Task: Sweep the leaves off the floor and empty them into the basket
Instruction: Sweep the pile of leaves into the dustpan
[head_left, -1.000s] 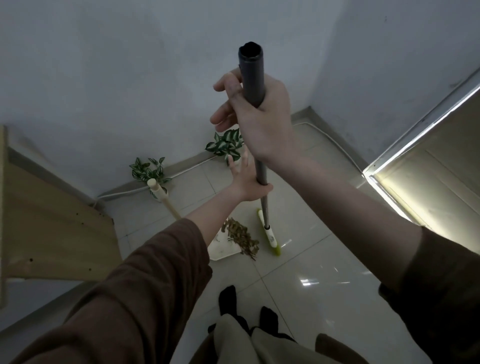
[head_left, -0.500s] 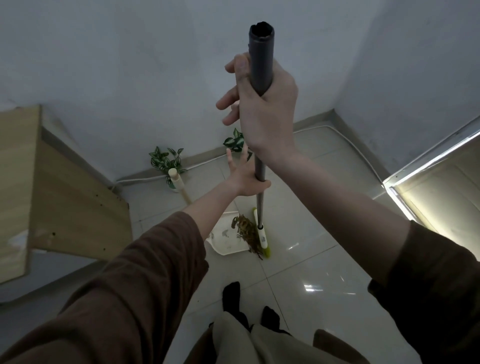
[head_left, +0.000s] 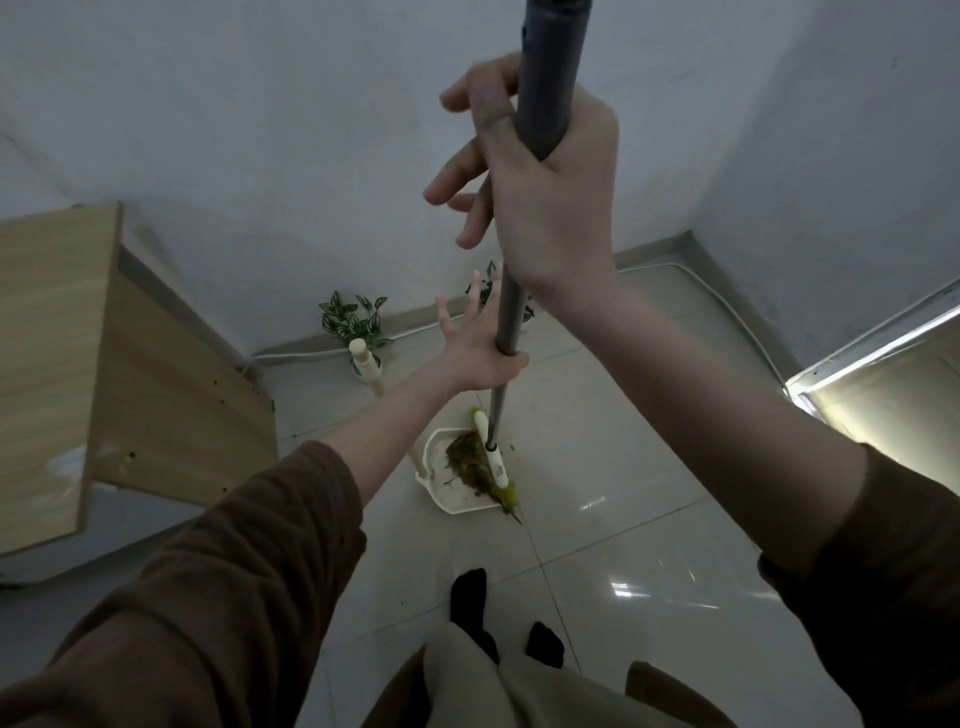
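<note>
My right hand (head_left: 545, 197) grips the grey broom handle (head_left: 548, 78) near its top. Lower down, my left hand (head_left: 475, 353) holds the same pole with the thumb hooked round it and the fingers spread. The white broom head with green bristles (head_left: 493, 465) stands at the mouth of a white dustpan (head_left: 434, 460) on the tiled floor. A brown pile of leaves (head_left: 467, 462) lies inside the pan against the bristles. A few scraps (head_left: 511, 514) remain at the pan's front lip. The dustpan's wooden handle (head_left: 366, 364) rises to the left. No basket is in view.
A wooden cabinet (head_left: 130, 389) stands at the left. Two small potted plants (head_left: 353, 322) (head_left: 485, 288) sit along the back wall, with a cable running along the baseboard. A lit glass door (head_left: 883, 395) is at the right. My feet in black socks (head_left: 470, 603) are just behind the pan.
The broom head moved left, pushing the leaves from the floor beside the pan into it. Both hands kept their hold on the pole.
</note>
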